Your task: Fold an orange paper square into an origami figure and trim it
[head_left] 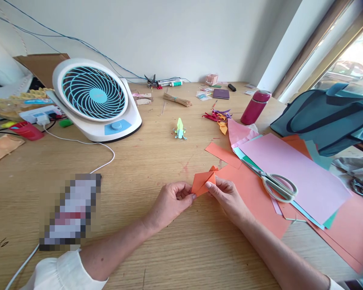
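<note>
Between my two hands is a small piece of folded orange paper [202,180], with a diagonal crease and a small orange bit sticking up at its top right. My left hand [174,201] pinches its lower left corner between thumb and fingers. On the other side, my right hand [228,198] grips the right edge, thumb in front and fingers behind, partly hidden. Just right of that hand lie orange paper sheets [257,209] and scissors [278,187] on a pink sheet [302,173]. Farther off stands a small green and blue folded paper figure [180,129].
A white fan [93,96] stands at the back left, its cable running to a blurred device [71,211]. At the right are a magenta flask [255,107] and a teal bag [326,117]. Colourful folded scraps [219,117] and a bundle of sticks [177,99] lie toward the wall.
</note>
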`<state>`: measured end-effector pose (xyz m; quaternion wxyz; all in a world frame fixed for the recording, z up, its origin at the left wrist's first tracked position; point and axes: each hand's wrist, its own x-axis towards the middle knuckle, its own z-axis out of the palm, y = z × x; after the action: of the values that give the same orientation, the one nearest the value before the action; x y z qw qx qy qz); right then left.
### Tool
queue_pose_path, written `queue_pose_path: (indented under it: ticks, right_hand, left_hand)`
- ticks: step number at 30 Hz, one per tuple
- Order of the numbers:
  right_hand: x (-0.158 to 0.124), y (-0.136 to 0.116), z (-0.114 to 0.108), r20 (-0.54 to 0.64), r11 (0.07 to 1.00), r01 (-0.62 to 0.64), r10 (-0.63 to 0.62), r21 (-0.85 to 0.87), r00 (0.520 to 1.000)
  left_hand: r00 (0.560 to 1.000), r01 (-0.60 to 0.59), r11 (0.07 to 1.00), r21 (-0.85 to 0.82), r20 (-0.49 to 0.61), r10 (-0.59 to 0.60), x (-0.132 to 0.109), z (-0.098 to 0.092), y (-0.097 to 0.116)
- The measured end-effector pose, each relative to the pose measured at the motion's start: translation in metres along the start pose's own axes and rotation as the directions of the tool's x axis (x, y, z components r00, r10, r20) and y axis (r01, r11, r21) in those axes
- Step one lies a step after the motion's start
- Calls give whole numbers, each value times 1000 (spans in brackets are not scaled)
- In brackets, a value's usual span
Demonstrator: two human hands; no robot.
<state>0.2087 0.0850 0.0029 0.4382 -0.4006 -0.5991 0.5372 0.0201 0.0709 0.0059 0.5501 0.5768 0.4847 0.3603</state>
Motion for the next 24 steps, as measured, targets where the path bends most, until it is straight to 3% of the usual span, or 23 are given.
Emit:
queue_pose_path:
  ticks: [7, 15, 20, 24]
  right_hand:
    - [-1, 0, 2, -24, 1000, 14, -14, -15, 1000]
    - [1, 7, 4, 27, 997, -48, 46, 59, 999]
    - [1, 5, 5, 74, 995, -62, 57, 77, 996]
    - [1, 3, 4, 42, 992, -87, 84, 89, 996]
  left_hand:
    - [998, -49, 998, 29, 40, 47, -6, 10, 1]
    - [1000, 10, 1000, -23, 10, -9, -4, 11, -5]
    - [995, 24, 1000, -17, 96, -22, -5, 12, -8]
    - [992, 7, 999, -46, 124, -1, -3, 5, -2]
